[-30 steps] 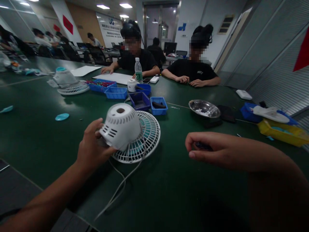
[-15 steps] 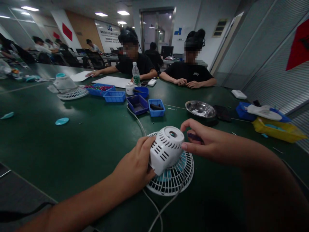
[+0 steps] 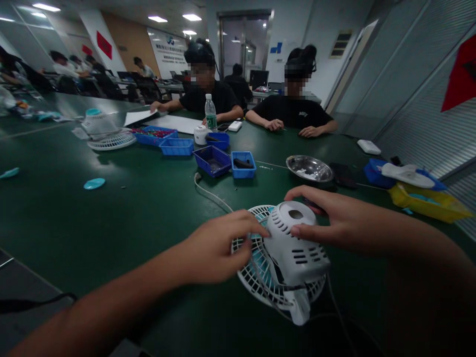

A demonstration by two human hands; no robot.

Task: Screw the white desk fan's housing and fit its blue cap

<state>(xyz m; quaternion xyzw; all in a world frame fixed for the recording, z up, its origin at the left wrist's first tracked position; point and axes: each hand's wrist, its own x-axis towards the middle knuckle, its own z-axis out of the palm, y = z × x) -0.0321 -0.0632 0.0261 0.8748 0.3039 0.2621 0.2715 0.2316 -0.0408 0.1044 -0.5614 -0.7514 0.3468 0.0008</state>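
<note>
A small white fan (image 3: pixel 293 253) lies grille-down on the green table (image 3: pixel 122 213), its slotted motor housing pointing up and toward me. My left hand (image 3: pixel 215 248) grips the grille rim and the left side of the housing, fingers curled. My right hand (image 3: pixel 327 218) rests on top of the housing with thumb and fingers around it; a small dark object is tucked under its fingers. The fan's white cord (image 3: pixel 208 193) trails away across the table.
Beyond the fan stand several blue bins (image 3: pixel 211 159), a metal bowl (image 3: pixel 309 168), a water bottle (image 3: pixel 210 113) and a second fan (image 3: pixel 104 133) at far left. A yellow tray (image 3: pixel 431 201) sits at right. Two people in black shirts sit across the table.
The fan has moved from the left toward the right and turned so its housing faces me more. My right hand has come onto the housing; my left hand shifted to the grille.
</note>
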